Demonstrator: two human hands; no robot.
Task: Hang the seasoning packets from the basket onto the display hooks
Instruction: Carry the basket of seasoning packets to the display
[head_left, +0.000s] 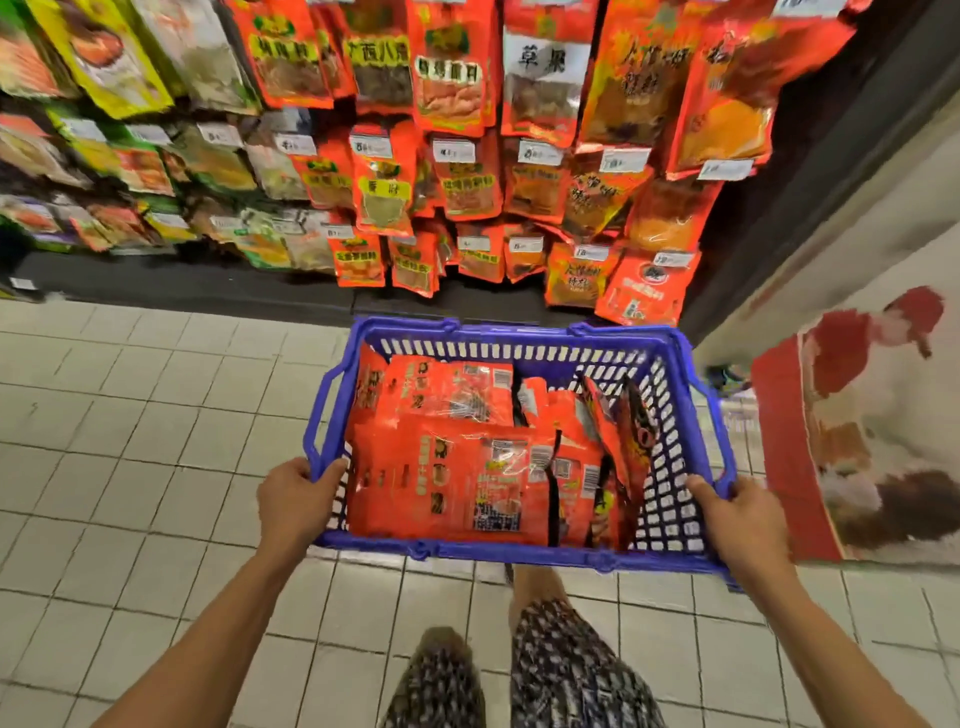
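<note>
Blue basket (519, 343) gripped at both side rims by left hand (296, 499) and right hand (743, 525), orange seasoning packets (457, 478) heaped inside. Display hooks hidden behind hung stock. Tilt risked; packets could be spilled.

The person held a blue basket (519, 348) in front of the body, above a white tiled floor (130, 441). The left hand (296, 499) gripped its left rim and the right hand (743, 525) gripped its right rim. Orange seasoning packets (447, 478) lay inside, some flat and some standing on edge. Beyond the basket, many similar hanging packets (452, 67) filled the display wall.
</note>
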